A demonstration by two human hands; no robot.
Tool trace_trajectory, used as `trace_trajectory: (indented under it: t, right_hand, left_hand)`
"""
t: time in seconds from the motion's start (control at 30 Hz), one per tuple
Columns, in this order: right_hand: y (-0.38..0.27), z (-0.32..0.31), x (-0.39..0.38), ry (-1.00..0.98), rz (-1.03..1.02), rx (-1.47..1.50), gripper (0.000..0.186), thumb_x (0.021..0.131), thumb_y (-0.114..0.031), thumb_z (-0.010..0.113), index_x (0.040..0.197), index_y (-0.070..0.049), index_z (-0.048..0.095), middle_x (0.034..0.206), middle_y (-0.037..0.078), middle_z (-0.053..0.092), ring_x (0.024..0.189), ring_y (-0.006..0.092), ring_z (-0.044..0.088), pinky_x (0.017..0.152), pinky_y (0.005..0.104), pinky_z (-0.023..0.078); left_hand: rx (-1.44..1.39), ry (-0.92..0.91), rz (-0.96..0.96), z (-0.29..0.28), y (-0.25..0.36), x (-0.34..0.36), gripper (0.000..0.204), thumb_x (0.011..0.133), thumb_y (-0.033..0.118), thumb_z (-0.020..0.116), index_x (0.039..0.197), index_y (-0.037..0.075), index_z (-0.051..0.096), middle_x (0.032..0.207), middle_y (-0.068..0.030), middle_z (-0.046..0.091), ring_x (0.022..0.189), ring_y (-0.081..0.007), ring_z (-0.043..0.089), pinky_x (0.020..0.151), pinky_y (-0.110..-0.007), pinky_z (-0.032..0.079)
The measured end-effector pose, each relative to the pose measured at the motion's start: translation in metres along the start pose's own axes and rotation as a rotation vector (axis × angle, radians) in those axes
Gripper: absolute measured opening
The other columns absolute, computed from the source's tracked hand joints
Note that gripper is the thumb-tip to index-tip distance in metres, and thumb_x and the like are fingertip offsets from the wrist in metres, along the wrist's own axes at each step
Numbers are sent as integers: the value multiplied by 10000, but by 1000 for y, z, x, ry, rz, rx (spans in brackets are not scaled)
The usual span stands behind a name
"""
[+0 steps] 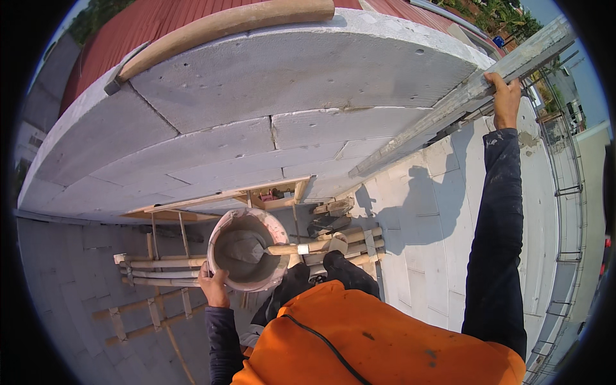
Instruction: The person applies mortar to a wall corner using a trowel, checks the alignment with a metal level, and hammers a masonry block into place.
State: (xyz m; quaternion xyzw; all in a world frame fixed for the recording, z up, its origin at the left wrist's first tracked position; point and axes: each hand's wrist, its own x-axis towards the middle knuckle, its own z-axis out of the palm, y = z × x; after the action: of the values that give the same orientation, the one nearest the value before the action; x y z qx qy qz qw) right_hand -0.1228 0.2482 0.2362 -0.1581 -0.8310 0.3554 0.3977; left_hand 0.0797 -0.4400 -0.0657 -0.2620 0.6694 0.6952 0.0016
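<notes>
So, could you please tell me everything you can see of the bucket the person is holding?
The bucket is round and pale, smeared grey with mortar on its rim and walls. It sits upright, open top toward the camera, holding grey mortar. A wooden-handled trowel lies in it, handle sticking out over the right rim. The left hand grips its lower left rim, below the grey block wall.

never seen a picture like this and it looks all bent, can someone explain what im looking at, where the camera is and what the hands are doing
There is no machine here: the camera sits on a person's head and looks down, and its wide lens bends straight edges. The orange shape at the bottom is their top. The grey curve across the picture is a wall of pale blocks. The left hand grips the rim of a bucket holding grey mortar, with a wooden-handled tool lying in it. The right hand reaches up and holds a long straight bar resting against the wall. Wooden scaffolding shows far below.
</notes>
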Motion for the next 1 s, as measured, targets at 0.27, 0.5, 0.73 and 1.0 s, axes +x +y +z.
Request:
trace_trajectory:
  t: [0.27, 0.5, 0.73, 1.0]
  right_hand:
    - [8, 27, 3, 222, -59, 363, 442, 892, -318, 771, 1109, 53, 664, 1047, 116, 705, 957, 221, 662, 912, 328, 493]
    - [-17, 52, 0, 486, -299, 165, 664, 938, -446, 753, 1303, 89, 608, 1253, 170, 688, 1120, 250, 643, 1025, 344, 450]
    - [-70, 17, 50, 510, -437, 323, 603, 940, -426, 766, 1230, 89, 645, 1163, 145, 703, 1026, 202, 642, 964, 328, 473]
    - [-75, -42, 152, 175, -288, -9, 551, 948, -401, 744, 1193, 85, 657, 1143, 153, 693, 1004, 209, 637, 971, 347, 473]
  left_hand:
    - [2, -30, 15, 9, -1, -7, 205, 748, -1, 633, 951, 19, 660, 838, 9, 631, 724, -81, 553, 681, -239, 448]
    - [57, 24, 16, 26, -3, -27, 236, 737, -19, 625, 969, 6, 664, 853, 0, 644, 730, -80, 566, 685, -241, 460]
    - [-22, 154, 34, 35, -4, -64, 242, 732, -11, 629, 971, 6, 657, 849, 2, 637, 714, -82, 558, 666, -241, 453]
    - [-12, 203, 32, 57, -36, -90, 222, 730, 3, 639, 952, 19, 642, 810, 31, 576, 690, -80, 511, 642, -243, 417]
